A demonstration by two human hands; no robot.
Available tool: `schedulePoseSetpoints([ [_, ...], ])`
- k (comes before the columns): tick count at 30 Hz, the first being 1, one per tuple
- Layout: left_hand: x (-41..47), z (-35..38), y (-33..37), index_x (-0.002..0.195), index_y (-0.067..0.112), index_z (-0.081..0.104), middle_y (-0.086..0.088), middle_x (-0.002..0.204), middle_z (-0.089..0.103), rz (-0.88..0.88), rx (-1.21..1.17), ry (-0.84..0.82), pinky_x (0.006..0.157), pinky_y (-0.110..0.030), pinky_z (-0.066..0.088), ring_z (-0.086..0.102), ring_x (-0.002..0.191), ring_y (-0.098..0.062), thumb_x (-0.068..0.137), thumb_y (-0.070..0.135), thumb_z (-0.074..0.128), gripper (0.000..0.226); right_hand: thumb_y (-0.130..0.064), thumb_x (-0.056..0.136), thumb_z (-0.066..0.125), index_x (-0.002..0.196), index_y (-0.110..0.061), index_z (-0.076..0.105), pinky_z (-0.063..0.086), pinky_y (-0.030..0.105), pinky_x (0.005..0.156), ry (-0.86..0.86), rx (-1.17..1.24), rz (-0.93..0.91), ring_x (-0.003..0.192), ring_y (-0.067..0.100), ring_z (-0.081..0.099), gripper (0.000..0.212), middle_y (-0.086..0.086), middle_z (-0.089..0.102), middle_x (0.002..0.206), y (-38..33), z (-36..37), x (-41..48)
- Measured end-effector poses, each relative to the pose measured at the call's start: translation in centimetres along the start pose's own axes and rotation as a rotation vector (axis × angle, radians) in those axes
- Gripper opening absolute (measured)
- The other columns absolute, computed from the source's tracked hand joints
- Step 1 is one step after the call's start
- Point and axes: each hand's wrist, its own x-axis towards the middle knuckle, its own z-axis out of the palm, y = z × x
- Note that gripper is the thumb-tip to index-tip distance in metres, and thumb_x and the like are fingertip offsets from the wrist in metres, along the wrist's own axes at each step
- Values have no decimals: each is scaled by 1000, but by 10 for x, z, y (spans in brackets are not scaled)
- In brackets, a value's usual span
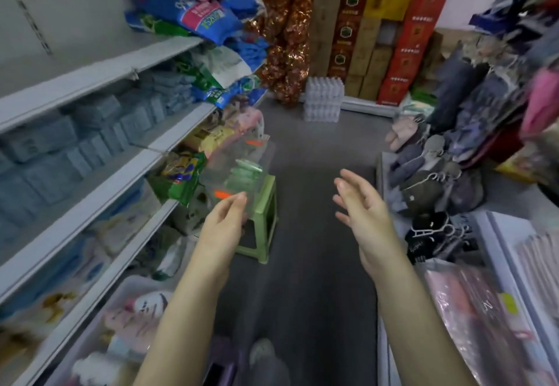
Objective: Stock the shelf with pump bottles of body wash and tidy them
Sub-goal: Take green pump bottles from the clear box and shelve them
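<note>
Both my hands reach forward over the grey aisle floor, empty. My left hand (222, 219) has straight fingers whose tips are at a clear plastic pack (239, 171) holding green-capped items, which stands on a small green stool (263, 222). My right hand (360, 204) hovers open to the right of the pack, apart from it. Several pump bottles (133, 322) with white and pink bodies lie in a white bin (127, 282) at the lower left, beside the bottom of the shelf (99, 171). The picture is blurred.
The left shelving carries blue packs, bags and snack packets. Cartons, foil garlands and a pack of water bottles (323, 98) stand at the aisle's far end. Slippers on hangers (423, 180) and packaged goods line the right side. My shoe (261, 352) shows below.
</note>
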Motion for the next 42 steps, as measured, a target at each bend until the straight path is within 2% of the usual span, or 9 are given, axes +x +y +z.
schedulePoseSetpoints([
  [11,179,-21,19,94,24,63,6,98,65,-89,-75,193,100,-42,47,62,97,-16,100,35,49,20,-25,100,54,118,-32,56,46,37,106,-105,-49,90,120,12,57,20,-16,60,114,17,109,177],
  [15,215,-34,17,112,21,63,7,114,66,-110,-18,187,97,-37,49,63,99,-9,99,41,48,28,-28,100,54,117,-33,55,48,33,99,-124,-56,143,116,12,58,18,-19,60,111,32,131,212],
  [22,271,-46,-21,103,26,63,3,111,67,-222,-46,304,100,-40,46,62,102,-14,99,45,47,25,-32,99,55,114,-32,56,43,43,108,-196,-150,232,121,16,55,15,-6,60,126,85,172,287],
  [25,302,-39,-43,90,28,62,1,110,66,-283,-69,339,99,-39,46,61,103,-18,100,43,46,24,-32,100,53,125,-24,57,43,34,103,-232,-196,253,120,13,53,27,-4,58,130,115,190,332],
  [29,356,-15,-71,105,28,62,-3,122,59,-408,-158,440,106,-42,40,55,116,-24,100,46,45,25,-30,98,57,133,-15,57,43,36,101,-307,-259,318,122,23,56,38,6,59,135,168,211,402],
  [34,428,19,-92,75,28,49,-8,104,54,-579,-149,551,104,-40,40,52,108,-27,103,43,37,34,-35,89,63,130,-5,57,46,34,90,-470,-317,395,113,22,56,52,10,59,126,215,228,494],
  [38,482,34,-112,118,12,59,-1,116,55,-633,-159,633,94,-34,41,54,111,-23,101,46,41,42,-26,95,58,113,-9,62,43,32,85,-568,-435,379,101,20,55,25,8,59,109,251,248,553],
  [40,503,40,-129,120,10,59,-3,115,62,-652,-182,709,93,-34,45,59,111,-24,95,53,49,50,-21,98,54,108,-9,62,40,32,85,-641,-523,377,98,20,52,17,9,57,105,269,259,573],
  [42,517,45,-143,116,10,58,-6,108,63,-683,-212,806,94,-37,48,61,106,-26,96,49,50,44,-23,100,52,121,-4,61,38,26,86,-702,-609,390,103,17,51,29,8,57,114,285,266,585],
])
